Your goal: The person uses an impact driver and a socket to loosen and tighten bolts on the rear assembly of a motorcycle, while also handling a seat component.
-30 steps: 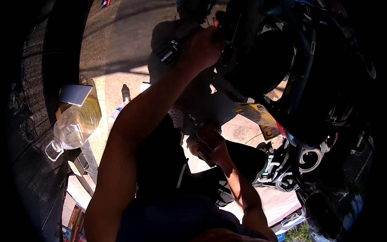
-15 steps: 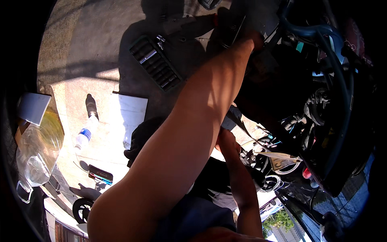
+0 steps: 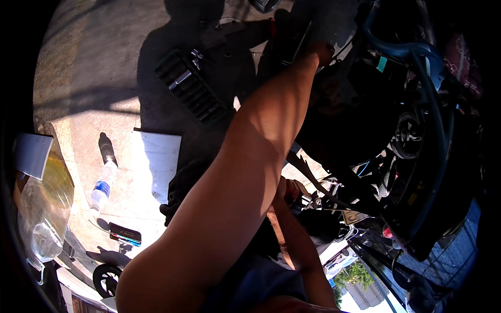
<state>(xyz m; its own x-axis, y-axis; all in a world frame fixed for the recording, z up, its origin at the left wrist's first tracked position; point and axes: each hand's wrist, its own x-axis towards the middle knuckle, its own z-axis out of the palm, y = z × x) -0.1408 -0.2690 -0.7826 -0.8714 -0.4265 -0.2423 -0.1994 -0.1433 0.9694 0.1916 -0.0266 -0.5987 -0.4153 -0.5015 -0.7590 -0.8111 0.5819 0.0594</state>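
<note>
My left arm stretches across the middle to the upper right. At its end my left hand [image 3: 322, 53] is curled closed in deep shadow beside a dark part of a vehicle with a blue tubular frame [image 3: 399, 46]; what it grips is hidden. My right hand [image 3: 284, 192] lies lower, partly covered by my left forearm. Its fingers look closed, against the underside of the dark machine next to a black strap-like strip [image 3: 308, 175]; I cannot make out anything in them. A socket set in a dark case [image 3: 193, 88] lies left of my left forearm, with a loose chrome socket piece [image 3: 197, 56] beside it.
On the paved ground to the left are a white board [image 3: 159, 156], a plastic water bottle [image 3: 103, 188] and a dark case with pens [image 3: 125, 233]. A clear plastic jug [image 3: 44, 224] stands at the far left. A small black wheel [image 3: 107, 280] shows at lower left.
The view has shifted slightly, so the ground items sit a little further left and lower. My right hand has slid further behind my left forearm. My left hand stays by the same dark part.
</note>
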